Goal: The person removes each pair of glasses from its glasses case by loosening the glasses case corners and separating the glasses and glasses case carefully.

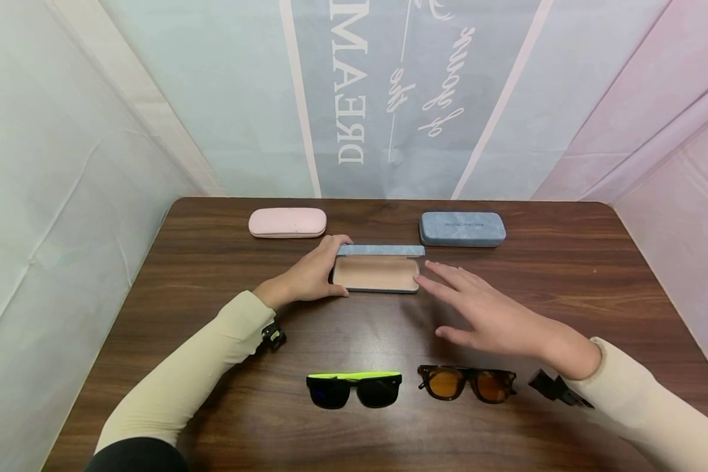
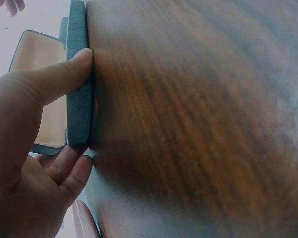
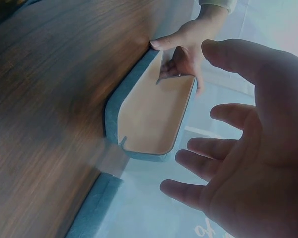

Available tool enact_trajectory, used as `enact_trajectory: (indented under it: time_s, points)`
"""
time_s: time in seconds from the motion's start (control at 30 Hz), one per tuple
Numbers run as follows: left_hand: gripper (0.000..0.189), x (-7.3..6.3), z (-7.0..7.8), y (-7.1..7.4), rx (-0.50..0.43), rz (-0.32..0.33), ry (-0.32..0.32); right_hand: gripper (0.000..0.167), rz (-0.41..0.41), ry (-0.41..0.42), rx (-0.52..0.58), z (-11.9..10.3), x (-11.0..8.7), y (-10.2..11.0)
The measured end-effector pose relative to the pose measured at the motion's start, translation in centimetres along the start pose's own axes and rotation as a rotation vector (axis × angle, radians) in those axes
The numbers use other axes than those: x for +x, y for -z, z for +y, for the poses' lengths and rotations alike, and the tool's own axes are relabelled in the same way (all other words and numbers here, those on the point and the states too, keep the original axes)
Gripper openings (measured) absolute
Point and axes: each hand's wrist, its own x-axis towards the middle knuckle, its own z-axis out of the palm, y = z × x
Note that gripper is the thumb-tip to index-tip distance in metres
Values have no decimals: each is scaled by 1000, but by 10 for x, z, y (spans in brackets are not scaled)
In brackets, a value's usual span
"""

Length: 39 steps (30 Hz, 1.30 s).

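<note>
A blue glasses case with a beige lining lies open in the middle of the table, its lid raised at the back. My left hand grips the case's left end, thumb at the front and fingers behind. In the left wrist view the thumb presses on the case's front wall. Beside the right end, my right hand hovers with fingers spread and holds nothing. The right wrist view shows its open palm apart from the case, whose beige interior holds nothing.
Black sunglasses with lime-green temples lie near the front. To their right are tortoiseshell glasses with amber lenses. A pink case stands shut at the back left, a shut blue case at the back right. Behind hangs a printed curtain.
</note>
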Motion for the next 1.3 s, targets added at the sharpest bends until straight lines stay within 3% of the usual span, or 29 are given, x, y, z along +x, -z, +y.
enact_trajectory:
  time_s: [0.5,0.8,1.3]
  points:
    - [96,0,1,1,-10,-4,0,88,-41,-33,2,3,14,7]
    - [95,0,0,1,-7,-8,1,83,-90,-117,44,2,18,9]
    - [94,0,1,2,-11,-12,9,82,-101,-145,54,9,29,8]
